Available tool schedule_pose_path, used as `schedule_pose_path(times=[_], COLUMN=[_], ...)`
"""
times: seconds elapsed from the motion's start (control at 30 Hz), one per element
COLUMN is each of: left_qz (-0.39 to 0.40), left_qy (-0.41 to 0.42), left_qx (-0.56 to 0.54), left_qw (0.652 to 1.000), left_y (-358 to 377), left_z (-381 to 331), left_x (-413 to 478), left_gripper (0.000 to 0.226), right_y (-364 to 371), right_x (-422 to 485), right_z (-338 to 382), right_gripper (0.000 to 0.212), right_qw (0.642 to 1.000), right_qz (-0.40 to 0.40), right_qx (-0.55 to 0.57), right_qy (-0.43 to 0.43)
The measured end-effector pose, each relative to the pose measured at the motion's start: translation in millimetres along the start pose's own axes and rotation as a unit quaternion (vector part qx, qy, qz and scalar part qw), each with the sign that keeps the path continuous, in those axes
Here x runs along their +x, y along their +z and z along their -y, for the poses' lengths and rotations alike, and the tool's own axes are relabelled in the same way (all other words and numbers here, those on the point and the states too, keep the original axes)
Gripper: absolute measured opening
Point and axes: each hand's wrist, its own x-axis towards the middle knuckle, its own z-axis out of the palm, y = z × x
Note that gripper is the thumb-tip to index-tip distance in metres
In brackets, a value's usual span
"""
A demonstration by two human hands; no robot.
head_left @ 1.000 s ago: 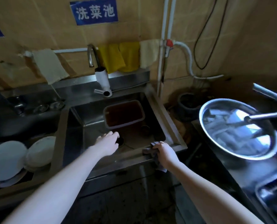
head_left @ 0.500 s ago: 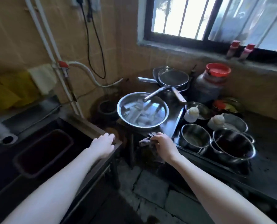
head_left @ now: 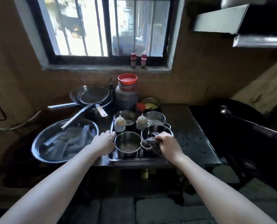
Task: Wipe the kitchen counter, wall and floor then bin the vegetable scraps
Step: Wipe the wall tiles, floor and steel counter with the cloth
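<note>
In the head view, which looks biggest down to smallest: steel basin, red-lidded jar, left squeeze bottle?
1. steel basin
2. red-lidded jar
3. left squeeze bottle
The basin is nearer, yet plainly largest.

- Both bare forearms reach forward from the lower corners and converge toward the middle, with the wrists roughly level.
- The left hand (head_left: 104,142) is palm down. Its fingers are extended and close together, pointing ahead and slightly toward the right hand, and it holds nothing.
- The right hand (head_left: 168,145) is near it, a little apart, with the back of the hand up and the fingers curled in toward the left hand.
- Those curled fingers grip a dark cloth (head_left: 149,141), which is bunched on the side of the right hand nearest the left hand.
</note>
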Motion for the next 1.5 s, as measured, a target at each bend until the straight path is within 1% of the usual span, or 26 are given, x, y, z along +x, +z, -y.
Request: schedule_pose_path(times=[0.17,0.33,0.57,0.77,0.93,1.03,1.13,1.23,1.3,1.37,1.5], left_qz=[-0.006,-0.024,-0.005,0.019,0.0,0.002,0.022,0.01,-0.005,-0.014,-0.022], left_qy=[0.081,0.158,0.221,0.273,0.311,0.322,0.328,0.315,0.302,0.287,0.246], left_qx=[0.019,0.041,0.04,0.048,0.073,0.068,0.077,0.079,0.07,0.057,0.029], left_qw=[0.996,0.986,0.974,0.961,0.948,0.944,0.941,0.946,0.951,0.956,0.969], left_y=[-14,-24,-29,-25,-30,-29,-27,-35,-44,-50,-53], left_z=[-86,-175,-277,-333,-356,-366,-376,-387,-402,-423,-468], left_x=[63,121,175,206,247,267,278,297,310,319,328], left_gripper=[0.036,0.037,0.032,0.04,0.039,0.039,0.04,0.039,0.038,0.038,0.038], right_y=[-47,-94,-151,-179,-186,-190,-201,-210,-221,-238,-266], right_x=[-5,-9,-21,-26,-19,-15,-10,-2,8,22,54], right_z=[-73,-143,-220,-259,-281,-293,-310,-327,-346,-366,-409], right_gripper=[0.033,0.032,0.037,0.037,0.039,0.039,0.04,0.038,0.035,0.033,0.032], right_qw=[0.995,0.987,0.971,0.957,0.945,0.943,0.941,0.942,0.945,0.952,0.969], right_qz=[-0.044,-0.074,-0.115,-0.135,-0.16,-0.149,-0.147,-0.145,-0.142,-0.138,-0.117], right_qx=[-0.03,-0.045,-0.064,-0.074,-0.093,-0.098,-0.105,-0.106,-0.088,-0.079,-0.101], right_qy=[0.084,0.137,0.198,0.246,0.271,0.28,0.286,0.282,0.28,0.262,0.193])
